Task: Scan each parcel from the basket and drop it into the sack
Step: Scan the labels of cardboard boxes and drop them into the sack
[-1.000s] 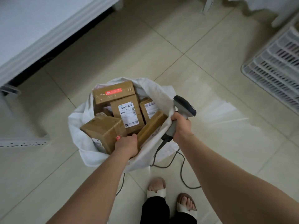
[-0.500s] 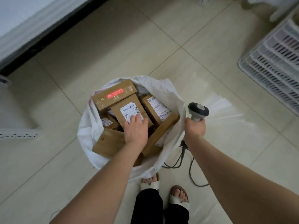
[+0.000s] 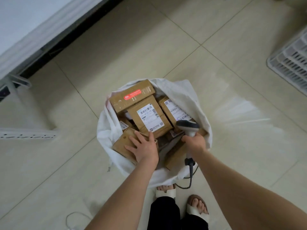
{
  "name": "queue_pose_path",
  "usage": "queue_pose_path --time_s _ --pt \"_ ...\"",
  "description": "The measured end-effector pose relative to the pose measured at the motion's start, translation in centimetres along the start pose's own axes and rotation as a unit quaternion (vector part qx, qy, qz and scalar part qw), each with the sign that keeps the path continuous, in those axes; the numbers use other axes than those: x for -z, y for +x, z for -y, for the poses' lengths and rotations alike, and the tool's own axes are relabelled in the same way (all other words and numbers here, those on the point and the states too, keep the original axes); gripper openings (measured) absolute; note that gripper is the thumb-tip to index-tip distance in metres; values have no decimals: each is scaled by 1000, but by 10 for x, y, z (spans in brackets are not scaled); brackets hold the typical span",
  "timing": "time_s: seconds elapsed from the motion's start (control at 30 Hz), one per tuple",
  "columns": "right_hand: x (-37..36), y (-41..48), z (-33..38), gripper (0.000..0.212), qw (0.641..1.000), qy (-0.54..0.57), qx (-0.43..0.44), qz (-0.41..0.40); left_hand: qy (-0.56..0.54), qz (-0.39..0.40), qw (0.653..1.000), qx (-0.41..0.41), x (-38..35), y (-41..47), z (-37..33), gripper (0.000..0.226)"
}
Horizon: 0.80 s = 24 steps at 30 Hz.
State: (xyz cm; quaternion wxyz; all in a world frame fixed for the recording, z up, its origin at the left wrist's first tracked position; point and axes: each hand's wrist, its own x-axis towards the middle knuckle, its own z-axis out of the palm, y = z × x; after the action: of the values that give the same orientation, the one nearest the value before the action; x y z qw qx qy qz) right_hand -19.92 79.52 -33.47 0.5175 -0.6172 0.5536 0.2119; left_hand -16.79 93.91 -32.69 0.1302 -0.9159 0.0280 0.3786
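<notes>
Head view, straight down past two bare forearms. Left hand (image 3: 142, 149) laid flat, fingers straight and spread, palm down on a plain brown parcel (image 3: 123, 143). Right hand (image 3: 193, 142) wrapped tight round the handle of a grey scanner (image 3: 187, 126), scanner head poking up past the knuckles and tipped toward the far side. Hands apart, a narrow gap of boxes between them, both over the mouth of the white sack (image 3: 106, 128).

Inside the sack, just beyond the left fingertips: a white-label parcel (image 3: 149, 117), barcodes facing up (print too blurred for reading). Farther out past it, a red-sticker parcel (image 3: 132, 97) against the sack's far rim. Just beyond the right hand, partly hidden behind the scanner head, another labelled parcel (image 3: 174, 108). Under and nearer than the right wrist, a long parcel (image 3: 176, 156) tilted on edge against the near rim. Beyond and left of the left hand's fingers, tucked low, the corner of a small box (image 3: 123, 126) with a white tag.

Trailing from the scanner's butt below the right wrist, a dark cable (image 3: 191, 176), looping down onto the tiled floor (image 3: 216, 80). Well out to the right of the right hand, at the frame edge, a white slatted basket (image 3: 290, 63); contents not visible. Nearer than both wrists, two feet in white sandals (image 3: 166, 193). Far beyond and left of the left hand, white furniture (image 3: 25, 22).
</notes>
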Motion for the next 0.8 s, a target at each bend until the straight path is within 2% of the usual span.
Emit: queue_pose_path --time_s 0.07,0.17,0.3,0.4,0.47,0.6,0.7,0.73,0.8 --pt "-1 1 1 34 1000 12 13 14 4 -5 1000 -7 0 7 -2 87" --pt "-3 -4 16 36 996 47 24 76 -3 24 1000 -8 4 9 -3 91" --pt "3 -25 37 31 992 39 45 110 -55 47 997 0 24 3 11 73" --pt "7 -37 62 28 988 70 71 119 -124 -8 992 30 56 10 25 49" --pt "6 -39 89 24 987 51 109 103 -178 -51 982 44 80 28 39 41" --pt "-15 -11 142 20 982 -1 179 65 -212 -110 965 109 118 77 73 51" --pt "-43 55 153 25 979 -52 193 35 -291 -92 937 170 111 128 94 57" --pt "-51 75 154 27 979 -61 192 29 -338 -79 918 191 103 144 98 63" --pt "-61 99 153 30 980 -71 183 28 -455 -60 859 227 86 174 101 69"
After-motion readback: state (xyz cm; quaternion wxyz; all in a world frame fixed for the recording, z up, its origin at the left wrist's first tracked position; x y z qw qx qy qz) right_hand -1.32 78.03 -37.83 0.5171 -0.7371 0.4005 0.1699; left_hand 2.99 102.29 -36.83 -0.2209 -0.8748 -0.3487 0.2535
